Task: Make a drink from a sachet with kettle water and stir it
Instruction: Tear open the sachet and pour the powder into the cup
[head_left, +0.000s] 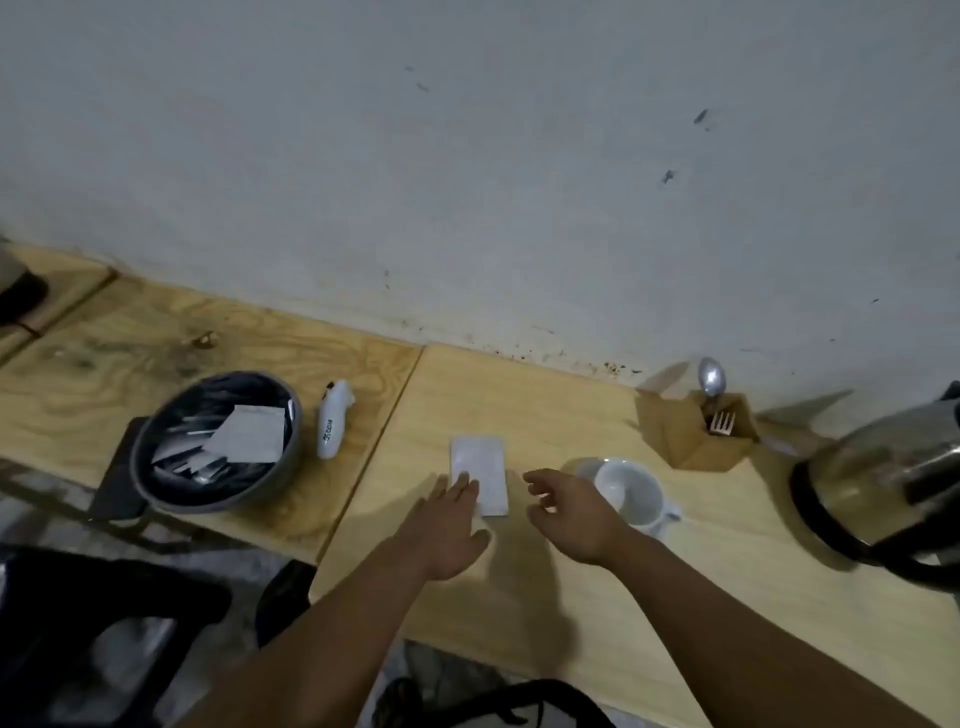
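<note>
A white sachet (483, 467) lies flat on the wooden table (545, 415) in front of me. My left hand (447, 530) rests flat, its fingertips on the sachet's near left edge. My right hand (571, 514) hovers just right of the sachet with fingers spread and curled, holding nothing. Right behind that hand stands a white cup (631, 493), tilted toward me with its handle at the right. A steel kettle (893, 483) with a black base sits at the far right. A spoon (710, 378) stands in a wooden holder (685, 434).
A grey bowl (156, 447) holding several sachets sits at the left on a dark mat. A white handheld device (332, 421) lies beside it. The holder also has a fork (723, 422). A wall runs along the table's back. Dark objects lie below the near edge.
</note>
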